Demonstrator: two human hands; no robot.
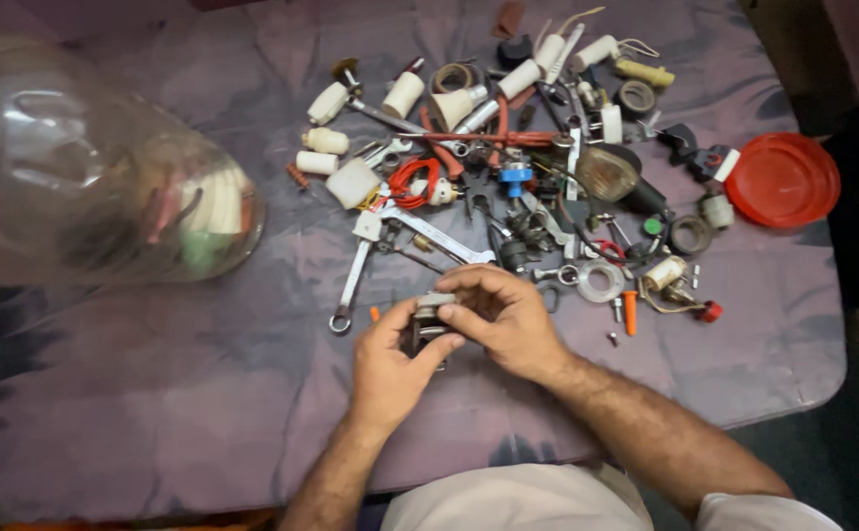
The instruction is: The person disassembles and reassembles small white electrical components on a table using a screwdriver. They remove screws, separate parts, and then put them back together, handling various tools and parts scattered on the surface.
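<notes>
Purple wrinkled cloth is covering the whole tabletop I am sitting at. A big clear plastic jar is lying on its side near the left edge, with mixed parts inside. A flat red plastic lid is resting near the right edge. Between them, towards the far edge, a loose heap of hardware is spreading out, with a long silver spanner lying at its near-left side. Close to the near edge I am holding a small dark metal-and-plastic fitting just above the cloth. My left hand is gripping it from below while my right hand is pinching its top. I judge my grip to be cramped; a slip could be dropping the fitting among the scattered small screws.
</notes>
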